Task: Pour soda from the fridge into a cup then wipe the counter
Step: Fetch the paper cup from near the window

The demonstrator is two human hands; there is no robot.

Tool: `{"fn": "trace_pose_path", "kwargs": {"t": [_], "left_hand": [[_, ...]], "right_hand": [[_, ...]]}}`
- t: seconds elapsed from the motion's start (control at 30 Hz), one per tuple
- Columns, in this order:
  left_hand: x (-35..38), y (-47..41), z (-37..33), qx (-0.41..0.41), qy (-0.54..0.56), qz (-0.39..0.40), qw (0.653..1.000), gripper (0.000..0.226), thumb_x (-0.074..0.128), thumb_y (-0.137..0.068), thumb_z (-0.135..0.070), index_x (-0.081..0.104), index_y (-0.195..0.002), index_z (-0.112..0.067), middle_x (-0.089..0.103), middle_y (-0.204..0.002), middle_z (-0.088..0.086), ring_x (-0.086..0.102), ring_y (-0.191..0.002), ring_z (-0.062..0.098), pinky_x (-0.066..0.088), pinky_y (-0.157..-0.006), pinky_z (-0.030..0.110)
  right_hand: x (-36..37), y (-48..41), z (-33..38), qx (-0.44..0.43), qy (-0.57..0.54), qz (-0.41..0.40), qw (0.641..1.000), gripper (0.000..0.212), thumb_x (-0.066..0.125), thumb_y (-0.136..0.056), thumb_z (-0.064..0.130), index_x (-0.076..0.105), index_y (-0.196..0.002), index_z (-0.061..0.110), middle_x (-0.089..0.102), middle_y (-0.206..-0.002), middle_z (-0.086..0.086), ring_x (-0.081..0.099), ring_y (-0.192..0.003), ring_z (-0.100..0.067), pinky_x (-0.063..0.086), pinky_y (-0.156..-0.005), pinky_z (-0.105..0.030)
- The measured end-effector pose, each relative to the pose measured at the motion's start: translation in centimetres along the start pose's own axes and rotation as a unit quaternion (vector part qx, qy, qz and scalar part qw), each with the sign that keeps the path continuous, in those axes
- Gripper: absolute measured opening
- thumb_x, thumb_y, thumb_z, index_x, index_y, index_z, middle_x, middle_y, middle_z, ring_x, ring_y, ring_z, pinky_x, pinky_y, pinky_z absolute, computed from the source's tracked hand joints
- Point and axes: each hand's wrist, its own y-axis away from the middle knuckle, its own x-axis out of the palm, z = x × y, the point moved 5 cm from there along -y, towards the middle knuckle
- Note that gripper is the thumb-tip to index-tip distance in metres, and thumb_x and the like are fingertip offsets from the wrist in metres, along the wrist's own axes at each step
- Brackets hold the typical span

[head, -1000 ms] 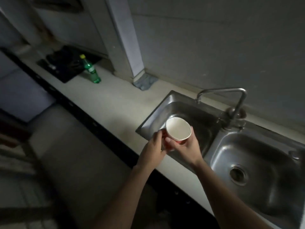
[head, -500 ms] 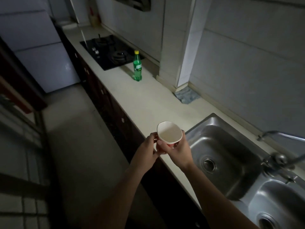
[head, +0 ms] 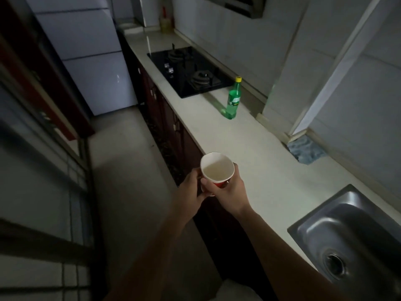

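A red paper cup (head: 217,169) with a white inside is held upright above the counter's front edge. My right hand (head: 233,190) wraps around its right side and my left hand (head: 191,192) holds its left side and base. A green soda bottle (head: 233,101) with a yellow cap stands upright on the pale counter (head: 249,148), well beyond the cup and near the hob. A blue cloth (head: 306,151) lies at the foot of the wall column. The white fridge (head: 91,61) stands at the far end of the room.
A black gas hob (head: 188,71) is set into the counter behind the bottle. A steel sink (head: 351,235) lies at the lower right. Dark cabinet doors (head: 173,131) run under the counter, with bare floor (head: 130,170) to the left.
The view has swung left from the sink toward the hob and fridge. Both hands have carried the cup away from over the sink to the counter's front edge.
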Motion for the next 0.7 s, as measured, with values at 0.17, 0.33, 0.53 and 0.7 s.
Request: {"fn": "trace_pose_path", "kwargs": {"t": [0.17,0.33,0.53,0.7], "left_hand": [[-3.4,-5.2,3.6,-0.022,-0.016,-0.011,1.0,0.062,0.075,-0.084,-0.023,0.044,-0.136,-0.013,0.058,-0.133,0.005,0.059,-0.118,0.022,0.047,-0.088,0.027],[-8.5,-10.8,5.7,-0.03,-0.049,-0.061,0.997,0.064,0.079,-0.081,-0.026,0.043,-0.133,-0.015,0.059,-0.13,0.002,0.062,-0.114,0.016,0.055,-0.09,0.037],[-11.4,-19.1,7.2,-0.021,-0.079,-0.076,0.994,0.062,0.078,-0.082,-0.025,0.045,-0.132,-0.009,0.061,-0.127,0.005,0.063,-0.11,0.019,0.056,-0.087,0.036],[-9.0,-26.0,9.2,-0.025,-0.059,-0.01,0.998,0.061,0.079,-0.08,-0.025,0.048,-0.13,-0.007,0.063,-0.125,0.008,0.065,-0.107,0.024,0.054,-0.08,0.033]], "right_hand": [[5.0,-6.4,0.1,0.006,-0.019,0.035,0.999,0.077,0.085,-0.068,0.045,0.038,-0.128,0.035,0.057,-0.114,0.019,0.058,-0.101,0.004,0.05,-0.071,-0.008],[10.4,-14.3,2.1,0.004,-0.069,0.074,0.995,0.071,0.087,-0.068,0.029,0.044,-0.124,0.03,0.064,-0.104,0.015,0.064,-0.091,0.006,0.054,-0.067,-0.015],[13.1,-22.6,4.3,-0.015,-0.076,0.088,0.993,0.071,0.085,-0.07,0.027,0.039,-0.125,0.03,0.061,-0.106,0.016,0.062,-0.091,0.01,0.052,-0.065,-0.011],[12.2,-27.9,2.2,0.017,-0.045,0.04,0.998,0.07,0.085,-0.071,0.032,0.038,-0.122,0.034,0.06,-0.109,0.015,0.062,-0.095,0.002,0.052,-0.064,-0.014]]}}
